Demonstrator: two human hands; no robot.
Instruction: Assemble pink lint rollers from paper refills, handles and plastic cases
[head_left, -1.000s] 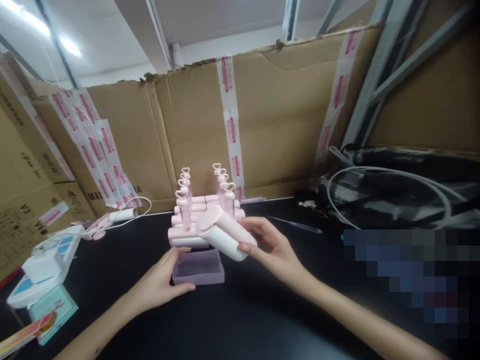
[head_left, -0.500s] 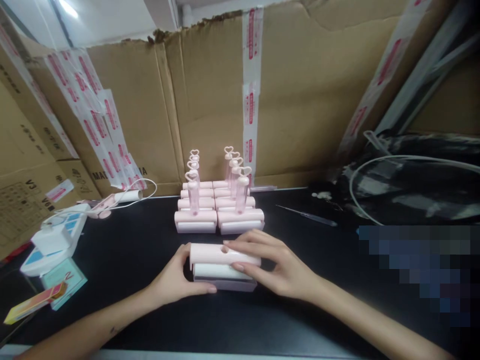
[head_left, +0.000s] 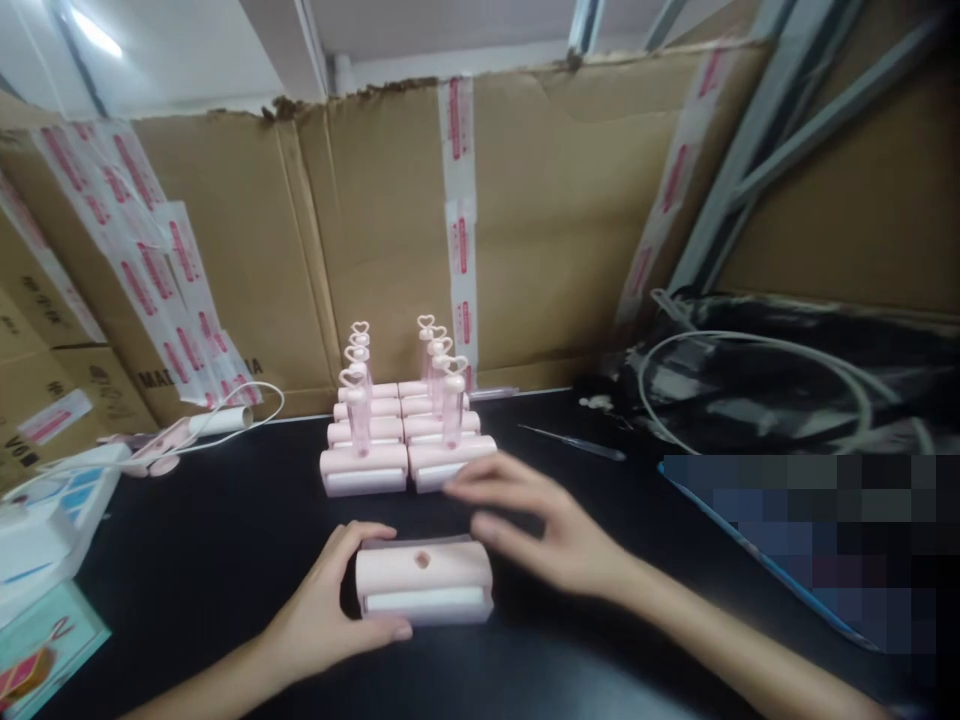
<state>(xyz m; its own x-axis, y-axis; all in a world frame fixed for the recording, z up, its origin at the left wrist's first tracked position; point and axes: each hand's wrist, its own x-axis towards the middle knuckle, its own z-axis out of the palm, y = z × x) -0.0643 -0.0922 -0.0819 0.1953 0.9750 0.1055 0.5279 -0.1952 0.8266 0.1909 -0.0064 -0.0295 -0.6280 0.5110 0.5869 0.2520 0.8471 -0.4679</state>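
Fingers (head_left: 384,631) of the left hand (head_left: 315,600), in the head view, clasp the left end of the pink holder (head_left: 457,568) on the counter (head_left: 225,530); the right hand (head_left: 559,530) is loosely spread, gripping nothing. Light, even pressure should keep the holder level.

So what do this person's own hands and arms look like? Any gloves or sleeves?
The left hand and right hand are ordinary bare human hands, with no gloves. The left forearm and right forearm show no sleeves, watch or bracelet. Nail detail is too blurred to tell.
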